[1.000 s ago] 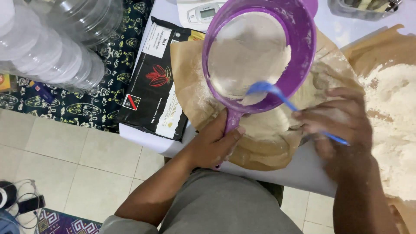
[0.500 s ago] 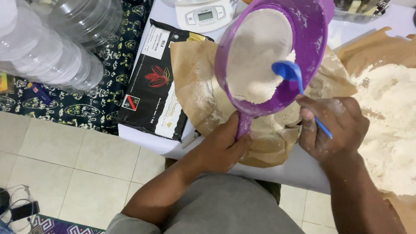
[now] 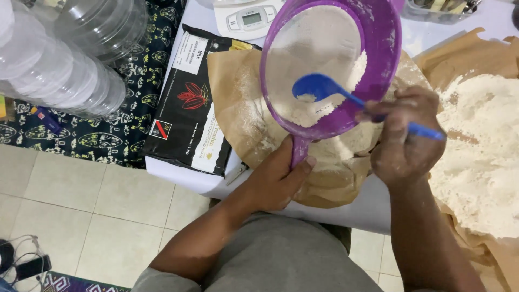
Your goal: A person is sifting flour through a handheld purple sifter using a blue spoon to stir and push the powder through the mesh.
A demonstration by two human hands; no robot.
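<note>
Item: purple plastic sieve (image 3: 378,32), round, with a mesh bottom and a short handle. It was held tilted above a sheet of brown paper (image 3: 238,92) on the white desk (image 3: 346,208). The mesh carried white flour, heaped toward the lower right of the rim.

Left hand (image 3: 275,181): fingers clenched around the sieve handle from below, thumb laid along the handle.

Right hand (image 3: 405,138): dusted with flour, fingers closed on the handle of a blue plastic spoon (image 3: 319,86). The spoon bowl lay inside the sieve, resting on the flour there, and the handle end stuck out past the hand to the right.

Flour pile (image 3: 481,146): large, loose, white, spread on a second brown paper at the right side of the desk, just beside the right hand. A thinner dusting lay on the paper under the sieve.

Black packet (image 3: 186,108): flat, with a red flower-like mark and a white label, partly under the left edge of the brown paper.

Digital kitchen scale (image 3: 248,19): white, at the far edge of the desk, behind the sieve.

Clear plastic containers (image 3: 65,59): stacked at upper left, above a dark patterned cloth (image 3: 124,130).

Floor (image 3: 92,211): pale tiles, at lower left.
</note>
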